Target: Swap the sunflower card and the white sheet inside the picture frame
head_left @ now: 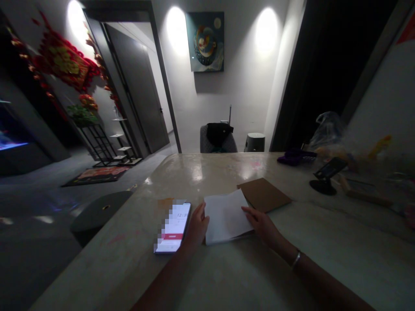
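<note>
A stack of white paper (225,218) lies on the table in front of me, its top edge slightly wavy. My left hand (197,224) grips the stack's left edge, thumb resting near its top surface and fingers bent along the side. At the right edge, my right hand (262,224) has its fingers closed on the paper, index finger stretched over the top sheet. A brown sheet that looks like cardboard (265,194) lies just beyond, partly covered by the paper. Left of my left hand is a lit phone (174,229), lying screen up and partly blurred out.
The pale glossy table (227,276) spans the front. On its right stand a black phone stand (326,177), a dark purple item (293,156) and a clear plastic bag (329,131). A dark round stool (100,211) is at the left; a chair (218,138) stands beyond the far edge.
</note>
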Tool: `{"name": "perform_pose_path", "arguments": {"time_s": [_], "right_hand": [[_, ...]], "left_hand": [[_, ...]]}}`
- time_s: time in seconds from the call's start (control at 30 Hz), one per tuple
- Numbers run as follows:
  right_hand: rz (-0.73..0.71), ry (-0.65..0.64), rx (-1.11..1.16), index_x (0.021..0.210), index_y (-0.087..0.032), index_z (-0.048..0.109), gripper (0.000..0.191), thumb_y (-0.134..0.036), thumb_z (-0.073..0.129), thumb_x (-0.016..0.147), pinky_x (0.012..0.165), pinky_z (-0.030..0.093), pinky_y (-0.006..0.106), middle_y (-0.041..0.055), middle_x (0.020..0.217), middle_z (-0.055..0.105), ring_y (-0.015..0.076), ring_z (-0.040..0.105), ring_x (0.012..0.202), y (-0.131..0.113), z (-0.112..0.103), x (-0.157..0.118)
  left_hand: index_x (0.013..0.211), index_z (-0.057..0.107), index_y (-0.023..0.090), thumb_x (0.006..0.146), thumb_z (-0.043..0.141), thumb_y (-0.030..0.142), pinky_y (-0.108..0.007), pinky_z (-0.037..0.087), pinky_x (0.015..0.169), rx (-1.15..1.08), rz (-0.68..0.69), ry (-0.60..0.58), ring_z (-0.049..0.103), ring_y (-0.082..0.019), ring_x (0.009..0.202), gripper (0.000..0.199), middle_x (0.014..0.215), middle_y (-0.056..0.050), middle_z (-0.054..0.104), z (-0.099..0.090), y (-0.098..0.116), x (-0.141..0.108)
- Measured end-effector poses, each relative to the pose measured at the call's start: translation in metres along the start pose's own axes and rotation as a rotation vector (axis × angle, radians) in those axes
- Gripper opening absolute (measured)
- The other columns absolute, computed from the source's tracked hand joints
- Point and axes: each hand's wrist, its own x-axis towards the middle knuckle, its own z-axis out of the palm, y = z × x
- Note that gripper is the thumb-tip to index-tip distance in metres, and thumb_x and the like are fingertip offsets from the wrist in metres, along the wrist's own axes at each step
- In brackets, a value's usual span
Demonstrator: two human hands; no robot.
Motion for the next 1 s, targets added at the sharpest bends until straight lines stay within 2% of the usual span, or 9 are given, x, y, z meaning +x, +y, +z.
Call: {"name": "perform_pose_path", "arguments": {"time_s": [0.1,0.17,0.3,0.47,0.6,0.73,0.83,1.0], "right_hand": [[-0.057,0.017,-0.074,0.111,-0.008,0.055,0.042,-0.028,0.035,0.081,0.093,0.037,0.037,0.0141,0.114,0.058,0.0221,0.054,0.105,0.003,0.001,0.001],[-0.077,0.029,-0.149,0.113,-0.009,0.054,0.041,-0.026,0.036,0.081,0.093,0.038,0.036,0.0137,0.115,0.057,0.0214,0.053,0.106,0.005,0.001,0.001],[-0.098,0.023,-0.310,0.115,-0.009,0.052,0.040,-0.027,0.037,0.082,0.091,0.039,0.032,0.0138,0.116,0.057,0.0202,0.054,0.105,0.002,-0.001,-0.001],[-0.049,-0.022,-0.523,0.103,-0.017,0.060,0.037,-0.032,0.031,0.086,0.079,0.043,0.030,0.0104,0.101,0.065,0.0204,0.060,0.091,-0.007,-0.010,-0.004],[-0.011,-0.041,-0.595,0.091,-0.021,0.064,0.037,-0.033,0.030,0.088,0.070,0.042,0.024,0.0075,0.089,0.067,0.0171,0.060,0.082,-0.008,-0.016,-0.003],[-0.055,-0.013,-0.640,0.098,-0.017,0.063,0.028,-0.028,0.041,0.083,0.076,0.040,0.025,0.0092,0.090,0.062,0.0177,0.056,0.086,-0.001,-0.017,-0.001],[-0.107,-0.026,-0.627,0.103,-0.015,0.060,0.029,-0.024,0.044,0.081,0.080,0.039,0.028,0.0108,0.093,0.059,0.0193,0.053,0.088,0.005,-0.016,-0.001],[-0.147,-0.032,-0.567,0.103,-0.018,0.061,0.028,-0.023,0.044,0.080,0.081,0.040,0.030,0.0099,0.093,0.059,0.0199,0.052,0.088,0.007,-0.013,-0.002]], "left_hand": [[0.120,0.045,0.010,0.069,0.042,0.011,-0.032,0.024,0.104,0.142,-0.002,-0.034,0.035,-0.017,0.122,0.052,0.131,-0.011,0.041,0.000,0.002,-0.002],[0.120,0.046,0.011,0.070,0.041,0.012,-0.033,0.023,0.104,0.223,0.010,-0.061,0.033,-0.017,0.123,0.050,0.133,-0.010,0.039,0.001,0.002,-0.005],[0.120,0.046,0.013,0.074,0.038,0.015,-0.034,0.022,0.104,0.424,0.102,-0.145,0.033,-0.017,0.124,0.047,0.133,-0.009,0.039,0.004,0.003,-0.011],[0.118,0.048,0.011,0.077,0.035,0.020,-0.034,0.023,0.104,0.585,0.182,-0.187,0.032,-0.018,0.124,0.044,0.133,-0.010,0.039,0.003,0.007,-0.016],[0.119,0.047,0.013,0.079,0.034,0.020,-0.033,0.023,0.103,0.662,0.184,-0.183,0.033,-0.018,0.123,0.043,0.133,-0.009,0.040,0.002,0.008,-0.018],[0.118,0.047,0.015,0.079,0.033,0.020,-0.035,0.024,0.103,0.664,0.197,-0.161,0.034,-0.019,0.123,0.042,0.133,-0.009,0.040,0.003,0.006,-0.019],[0.118,0.047,0.011,0.079,0.033,0.019,-0.036,0.024,0.103,0.651,0.209,-0.157,0.033,-0.021,0.123,0.042,0.133,-0.012,0.039,0.004,0.004,-0.020],[0.118,0.047,0.011,0.080,0.033,0.021,-0.038,0.023,0.103,0.644,0.224,-0.160,0.031,-0.023,0.124,0.042,0.134,-0.012,0.037,0.005,0.002,-0.021]]}}
